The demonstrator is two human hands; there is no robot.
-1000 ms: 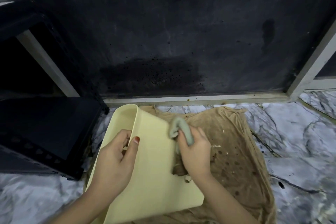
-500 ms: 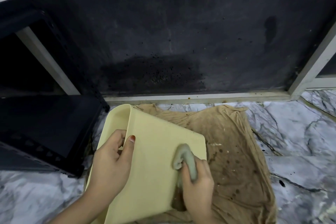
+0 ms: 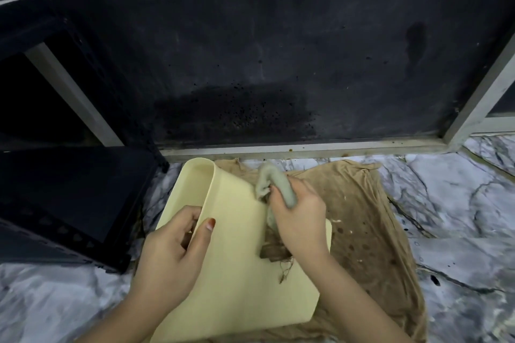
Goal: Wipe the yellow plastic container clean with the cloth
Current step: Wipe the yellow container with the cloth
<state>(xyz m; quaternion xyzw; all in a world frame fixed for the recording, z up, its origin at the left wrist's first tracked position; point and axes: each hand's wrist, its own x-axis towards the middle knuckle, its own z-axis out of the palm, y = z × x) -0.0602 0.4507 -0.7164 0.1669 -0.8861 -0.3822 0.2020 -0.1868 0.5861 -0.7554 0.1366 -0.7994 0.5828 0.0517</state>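
Right hand clenching cloth is scrubbing yellow container; left hand pinching its rim may be losing grip under pressure.

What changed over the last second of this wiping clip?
The right hand with the cloth swept down the yellow container toward the person, then back up to its far right edge. The left hand kept gripping the container's rim; the container and the brown rag under it stayed put.

Bare forearms, no sleeves; left thumbnail painted reddish-brown.
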